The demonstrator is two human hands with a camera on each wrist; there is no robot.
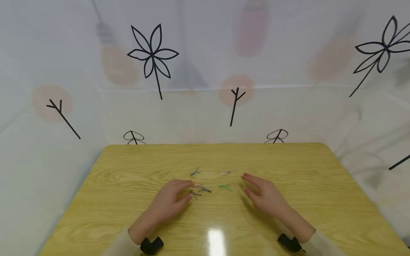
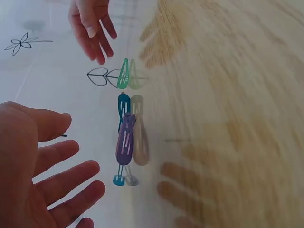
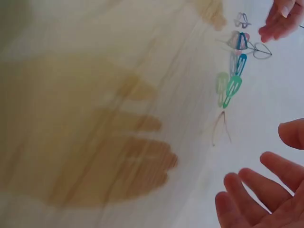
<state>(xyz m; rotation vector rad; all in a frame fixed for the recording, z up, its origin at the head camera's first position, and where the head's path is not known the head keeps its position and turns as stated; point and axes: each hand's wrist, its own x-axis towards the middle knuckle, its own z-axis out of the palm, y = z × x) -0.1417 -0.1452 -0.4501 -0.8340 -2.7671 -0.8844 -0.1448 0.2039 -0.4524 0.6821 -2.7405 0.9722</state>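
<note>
Several snap hair clips lie on the wooden table between two hands. A green hair clip (image 1: 225, 187) is nearer the right hand, with a pale clip (image 1: 226, 172) behind it and a blue clip (image 1: 195, 172) at the back left. Close to the left fingertips, a few clips overlap; the left wrist view shows a purple clip (image 2: 124, 147) over a blue one (image 2: 124, 100). The left hand (image 1: 169, 201) hovers beside this group, fingers loosely spread and holding nothing. To the right of the green clip, the right hand (image 1: 268, 197) is likewise relaxed, apart from the clips.
The wooden tabletop (image 1: 134, 170) reaches back to a white cloth (image 1: 192, 117) printed with flowers and twigs. Each wrist wears a black camera, one at the left (image 1: 152, 246) and one at the right (image 1: 289, 243). Light glares off the front of the table.
</note>
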